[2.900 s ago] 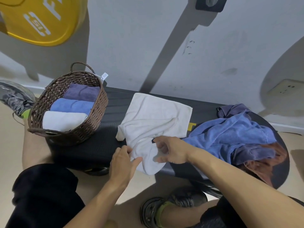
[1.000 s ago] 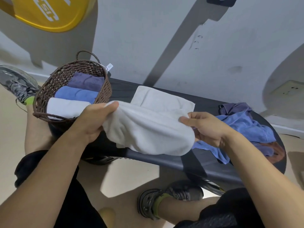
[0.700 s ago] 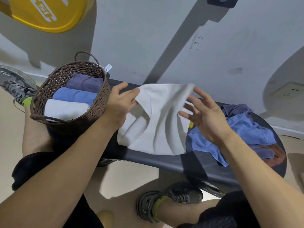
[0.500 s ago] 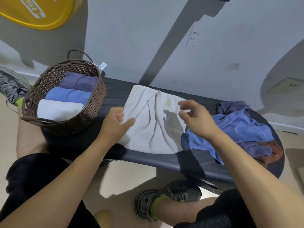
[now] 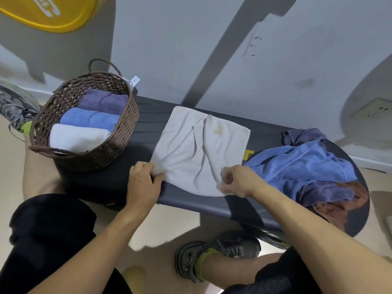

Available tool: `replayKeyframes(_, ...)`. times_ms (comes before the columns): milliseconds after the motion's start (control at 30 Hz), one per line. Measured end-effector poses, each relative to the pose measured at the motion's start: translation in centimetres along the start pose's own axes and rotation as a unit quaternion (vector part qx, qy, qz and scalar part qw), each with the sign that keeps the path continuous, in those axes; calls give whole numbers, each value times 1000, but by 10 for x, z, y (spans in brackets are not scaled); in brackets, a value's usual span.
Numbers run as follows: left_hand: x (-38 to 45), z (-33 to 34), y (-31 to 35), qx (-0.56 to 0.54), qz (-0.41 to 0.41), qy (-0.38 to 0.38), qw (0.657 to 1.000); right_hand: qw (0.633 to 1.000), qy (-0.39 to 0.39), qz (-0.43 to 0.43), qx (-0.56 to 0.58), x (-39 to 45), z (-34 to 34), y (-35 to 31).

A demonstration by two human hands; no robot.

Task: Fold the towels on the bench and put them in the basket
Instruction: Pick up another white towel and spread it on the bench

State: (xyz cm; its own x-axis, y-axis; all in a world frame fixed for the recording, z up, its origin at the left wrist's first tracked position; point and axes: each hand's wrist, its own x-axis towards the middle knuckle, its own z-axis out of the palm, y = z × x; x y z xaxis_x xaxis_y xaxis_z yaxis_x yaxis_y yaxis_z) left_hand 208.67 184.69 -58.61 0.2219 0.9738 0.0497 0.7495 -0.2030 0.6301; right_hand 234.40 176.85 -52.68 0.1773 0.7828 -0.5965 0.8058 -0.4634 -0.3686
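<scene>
A white towel [image 5: 191,153] lies spread and creased on the dark bench [image 5: 191,204], with a yellowish stain near its far edge. My left hand [image 5: 142,183] pinches its near left corner. My right hand [image 5: 235,181] grips its near right edge. To the left on the bench stands a brown wicker basket [image 5: 125,126] holding three folded towels: white, blue and purple. A heap of unfolded towels [image 5: 303,166], blue over purple and rust, lies at the bench's right end.
A grey wall rises right behind the bench, with a yellow disc [image 5: 48,13] at the upper left. My knees and grey shoes [image 5: 218,257] are on the beige floor in front of the bench. Another shoe [image 5: 14,107] sits left of the basket.
The white towel was lifted off the bench, flipped toward the wall and laid flat again. Both hands then came back to its near edge and took hold of the corners.
</scene>
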Motion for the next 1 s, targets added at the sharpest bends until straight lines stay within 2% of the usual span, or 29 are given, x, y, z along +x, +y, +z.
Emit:
replayKeyframes(167, 7, -13, -5, -165, -52, 79, 982, 999, -27, 26, -4, 0, -20, 0)
replayKeyframes(267, 9, -22, -9, -217, -50, 95, 970, 992, -82, 63, 69, -3, -27, -1)
replayKeyframes(367, 9, -28, -18, -222, -40, 70, 972, 981, -151, 98, 75, -6, -27, 2)
replayKeyframes(467, 3, -30, -24, -196, -23, 38, 980, 965, -216, 149, 30, -6, -18, 2)
replayKeyframes(567, -1, -28, -25, -197, -37, 0, 980, 927, -311, 206, -46, -6, -12, -6)
replayKeyframes(600, -2, -28, -24, -204, -44, -14, 978, 925, -310, 213, -58, -5, -15, -10)
replayKeyframes(667, -5, -27, -21, -220, -53, -32, 973, 955, -228, 178, -59, 0, -27, -21)
replayKeyframes(733, -7, -29, -17, -236, -58, -29, 970, 989, -85, 98, -76, 11, -40, -34)
replayKeyframes(800, -8, -30, -15, -237, -67, -34, 969, 997, 35, 37, -53, 28, -49, -48)
replayKeyframes(867, -6, -30, -17, -219, -86, -70, 969, 996, 87, 1, -10, 45, -53, -59)
replayKeyframes(933, -7, -33, -23, -173, -83, -111, 975, 994, 103, -18, -6, 64, -55, -67)
replayKeyframes(1000, -10, -34, -30, -142, -65, -121, 980, 993, 113, -26, -21, 83, -56, -75)
